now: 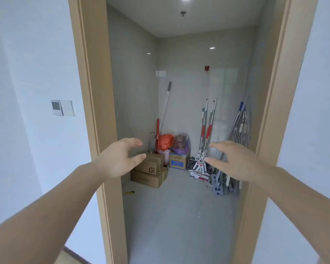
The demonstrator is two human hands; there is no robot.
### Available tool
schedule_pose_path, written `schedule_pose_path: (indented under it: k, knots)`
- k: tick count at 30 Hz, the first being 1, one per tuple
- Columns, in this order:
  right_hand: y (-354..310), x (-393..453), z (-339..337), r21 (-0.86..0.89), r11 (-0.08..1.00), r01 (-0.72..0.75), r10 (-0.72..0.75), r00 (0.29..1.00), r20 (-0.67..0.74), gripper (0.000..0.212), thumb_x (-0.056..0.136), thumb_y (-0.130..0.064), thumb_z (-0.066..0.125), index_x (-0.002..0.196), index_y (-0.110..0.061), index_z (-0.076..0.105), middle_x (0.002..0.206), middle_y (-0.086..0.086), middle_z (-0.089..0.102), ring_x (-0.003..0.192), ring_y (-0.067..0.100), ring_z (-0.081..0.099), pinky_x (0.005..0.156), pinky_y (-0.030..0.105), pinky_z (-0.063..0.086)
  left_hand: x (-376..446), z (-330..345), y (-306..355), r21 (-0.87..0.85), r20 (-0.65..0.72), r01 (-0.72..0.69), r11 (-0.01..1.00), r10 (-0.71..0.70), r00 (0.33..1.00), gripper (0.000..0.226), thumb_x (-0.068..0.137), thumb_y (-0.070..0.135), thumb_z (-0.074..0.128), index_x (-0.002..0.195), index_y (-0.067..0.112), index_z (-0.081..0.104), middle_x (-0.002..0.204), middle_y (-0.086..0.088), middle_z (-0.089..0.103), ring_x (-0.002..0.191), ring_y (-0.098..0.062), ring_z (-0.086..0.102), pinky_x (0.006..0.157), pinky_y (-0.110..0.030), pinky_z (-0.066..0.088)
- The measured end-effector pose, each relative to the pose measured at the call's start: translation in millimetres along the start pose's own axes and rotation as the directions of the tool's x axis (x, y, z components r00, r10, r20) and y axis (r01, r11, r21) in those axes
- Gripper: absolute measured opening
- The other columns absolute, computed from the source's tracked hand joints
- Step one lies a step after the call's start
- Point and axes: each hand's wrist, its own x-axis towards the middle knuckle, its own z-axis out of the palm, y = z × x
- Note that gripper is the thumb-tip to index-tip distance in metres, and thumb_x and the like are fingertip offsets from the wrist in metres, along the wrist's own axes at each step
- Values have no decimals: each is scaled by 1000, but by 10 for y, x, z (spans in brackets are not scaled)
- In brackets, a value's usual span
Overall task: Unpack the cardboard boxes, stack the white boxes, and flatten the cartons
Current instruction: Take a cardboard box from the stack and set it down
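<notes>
View through a tan wood-grained door frame (91,103) into a small storeroom with glossy pale wall tiles and a matt grey floor (179,216). Both bare forearms reach forward at the threshold. The left hand (120,161) and the right hand (234,162) are held in the air with fingers spread and loosely extended, gripping nothing and touching nothing. The task's brown corrugated cardboard boxes (150,171) lie well beyond the fingers, on the floor against the left wall toward the far left corner: a smaller rectangular carton printed "SF" rests on a wider, flatter carton, both closed; the left thumb and fingertips overlap the upper carton only in the line of sight. Beside them at the back wall stand a pale pink bin (165,155), its contents unclear, and an open carton with blue print (178,161) holding a translucent purple plastic bag (181,142); an orange plastic bag (166,140) sits above the bin. Metal-handled flat mops (206,134) with red grips lean on the back wall, and further mops (238,126) lean in the far right corner. A white wall switch panel (63,108) is mounted left of the frame.
</notes>
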Motion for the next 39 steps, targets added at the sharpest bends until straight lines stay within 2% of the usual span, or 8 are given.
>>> schedule_pose_path:
  k: [7,12,15,19,26,30,34,39]
  knots:
    - [470,612,590,54,998,-13,10,998,54,63,90,-59,48,143,-27,40,145,-3,44,132,15,40,105,30,33,634,698,-236,-24,39,46,999,-45,998,43,94,35,55,134,22,49,131,2,54,119,-13,50,92,-24,39]
    - [657,1296,1098,231,972,53,-69,996,61,45,89,-51,55,122,-20,58,118,4,60,112,22,55,88,31,44,993,1270,-507,-23,73,155,988,-153,986,44,93,35,57,134,22,49,131,5,54,117,-9,49,91,-22,37]
    - [670,1705,1385,324,940,101,-131,989,72,49,88,-51,56,127,-20,57,125,-3,59,116,15,54,85,22,36,1146,1532,-682,6,121,217,976,-217,969,45,92,38,57,135,24,48,131,8,53,110,-5,47,92,-22,38]
    - [718,2154,1751,409,908,91,-141,986,92,51,88,-52,57,130,-24,55,129,-3,57,120,15,52,92,23,38,1425,1804,-980,8,125,267,964,-266,956,43,92,39,57,132,24,50,128,8,55,108,-5,48,88,-22,38]
    - [1011,2986,2460,439,898,-32,-50,984,173,48,89,-43,61,128,-15,58,120,2,62,109,17,58,92,28,43,2241,2403,-1739,-5,187,264,964,-259,948,42,91,34,60,130,21,53,125,5,57,108,-5,52,85,-20,36]
    - [1255,3600,2940,452,883,-127,46,981,186,41,89,-39,63,125,-18,60,107,-9,57,97,7,52,89,24,41,3040,2782,-2318,-73,215,229,971,-209,954,40,89,30,63,127,17,56,122,3,60,105,-6,54,83,-18,36]
    - [1603,4118,3346,383,889,-251,158,953,259,53,88,-44,63,133,-18,55,122,-1,59,108,12,55,88,25,43,3934,3007,-2747,-153,249,195,969,-153,956,36,89,28,64,121,15,58,118,1,61,106,-10,56,86,-17,36]
    - [2146,4494,3619,256,886,-388,301,898,321,52,87,-49,59,132,-24,55,119,-5,58,109,13,57,85,28,45,4854,3267,-3077,-242,281,173,955,-101,954,31,89,27,63,118,16,60,114,1,63,101,-10,58,78,-7,36]
